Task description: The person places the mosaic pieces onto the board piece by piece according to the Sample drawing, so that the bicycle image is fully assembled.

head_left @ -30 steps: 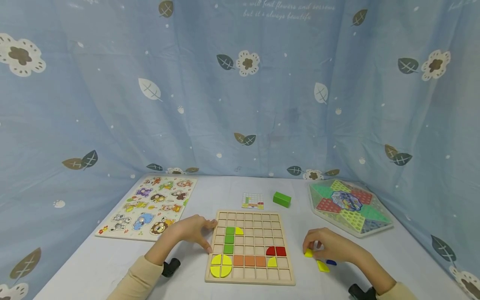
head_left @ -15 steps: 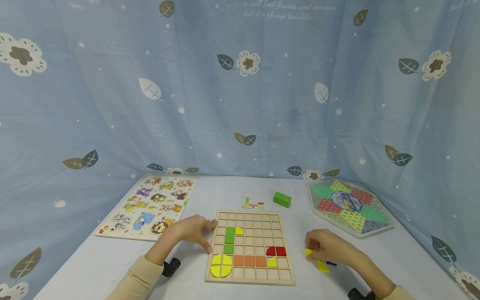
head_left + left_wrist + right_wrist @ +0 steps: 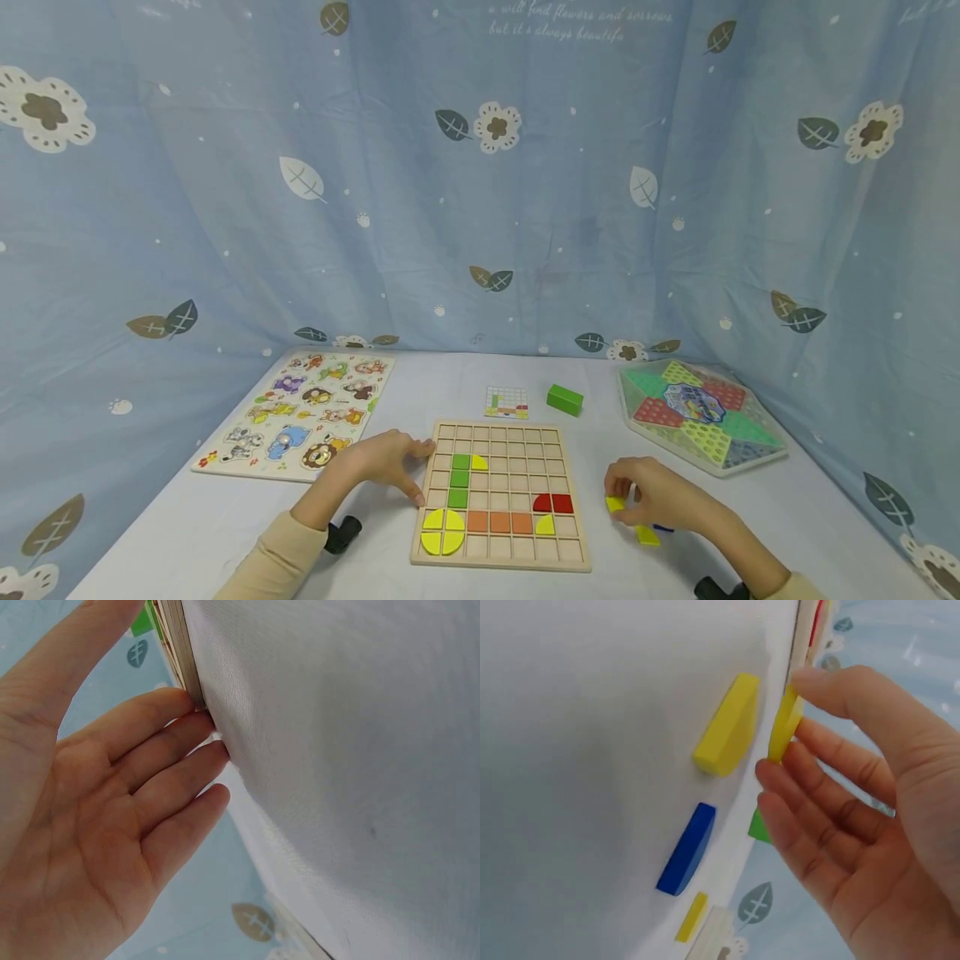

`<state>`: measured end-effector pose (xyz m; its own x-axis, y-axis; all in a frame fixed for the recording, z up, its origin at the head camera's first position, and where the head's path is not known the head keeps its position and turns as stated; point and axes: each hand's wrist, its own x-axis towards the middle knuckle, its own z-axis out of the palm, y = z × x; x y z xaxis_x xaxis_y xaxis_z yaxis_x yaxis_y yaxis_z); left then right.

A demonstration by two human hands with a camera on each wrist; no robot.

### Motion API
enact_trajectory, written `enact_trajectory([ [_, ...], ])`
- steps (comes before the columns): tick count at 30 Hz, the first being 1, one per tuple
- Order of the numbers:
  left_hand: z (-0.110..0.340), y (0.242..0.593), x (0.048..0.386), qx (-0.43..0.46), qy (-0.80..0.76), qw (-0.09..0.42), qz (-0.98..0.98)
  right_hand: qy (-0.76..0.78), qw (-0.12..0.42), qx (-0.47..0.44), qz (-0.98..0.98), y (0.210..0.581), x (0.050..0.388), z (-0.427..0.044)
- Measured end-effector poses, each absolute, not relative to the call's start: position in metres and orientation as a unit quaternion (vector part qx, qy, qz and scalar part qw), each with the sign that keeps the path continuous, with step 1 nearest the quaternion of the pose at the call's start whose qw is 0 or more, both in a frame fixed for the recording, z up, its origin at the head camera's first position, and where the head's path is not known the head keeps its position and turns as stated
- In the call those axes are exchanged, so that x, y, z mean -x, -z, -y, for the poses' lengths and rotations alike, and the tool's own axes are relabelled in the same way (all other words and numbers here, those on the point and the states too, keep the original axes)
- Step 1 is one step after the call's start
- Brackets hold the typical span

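Note:
My right hand (image 3: 651, 492) pinches a yellow quarter-circle piece (image 3: 784, 726) between thumb and fingers, just right of the wooden grid board (image 3: 517, 553). Below that hand lie another yellow piece (image 3: 647, 536) and a blue piece (image 3: 688, 850), mostly hidden in the head view. With fingers nearly straight, my left hand (image 3: 386, 461) touches the board's left edge. Set in the board are green squares (image 3: 459, 479), orange squares (image 3: 500, 522), red pieces (image 3: 552, 502), a yellow circle of quarter pieces (image 3: 442, 532) and two lone yellow quarters.
Behind the board are a small pattern card (image 3: 506, 402) and a green block (image 3: 565, 400). An animal picture board (image 3: 292, 417) lies at the left. At the right sits a hexagonal game box (image 3: 701, 412). A blue curtain (image 3: 480, 208) hangs behind the white table (image 3: 420, 392).
My right hand, holding the yellow piece, has shifted slightly right and then back left a little. My left hand and the pieces on the board have not moved.

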<state>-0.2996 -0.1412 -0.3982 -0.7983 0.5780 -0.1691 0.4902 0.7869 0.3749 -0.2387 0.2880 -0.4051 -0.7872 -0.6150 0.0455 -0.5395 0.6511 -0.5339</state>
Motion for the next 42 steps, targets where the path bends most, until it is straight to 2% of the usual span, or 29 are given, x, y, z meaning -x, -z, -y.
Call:
enact_trajectory([
  [17,0.142,0.399,0.301,-0.291,-0.160,0.136,-0.933,0.281,0.052,0.444,-0.849,0.400,0.230,-0.249],
  [28,0.143,0.401,0.302,-0.292,-0.161,0.139,-0.933,0.254,0.079,0.462,-0.846,0.397,0.231,-0.232],
  [42,0.143,0.401,0.303,-0.291,-0.162,0.138,-0.933,0.243,0.074,0.458,-0.852,0.398,0.232,-0.231],
])
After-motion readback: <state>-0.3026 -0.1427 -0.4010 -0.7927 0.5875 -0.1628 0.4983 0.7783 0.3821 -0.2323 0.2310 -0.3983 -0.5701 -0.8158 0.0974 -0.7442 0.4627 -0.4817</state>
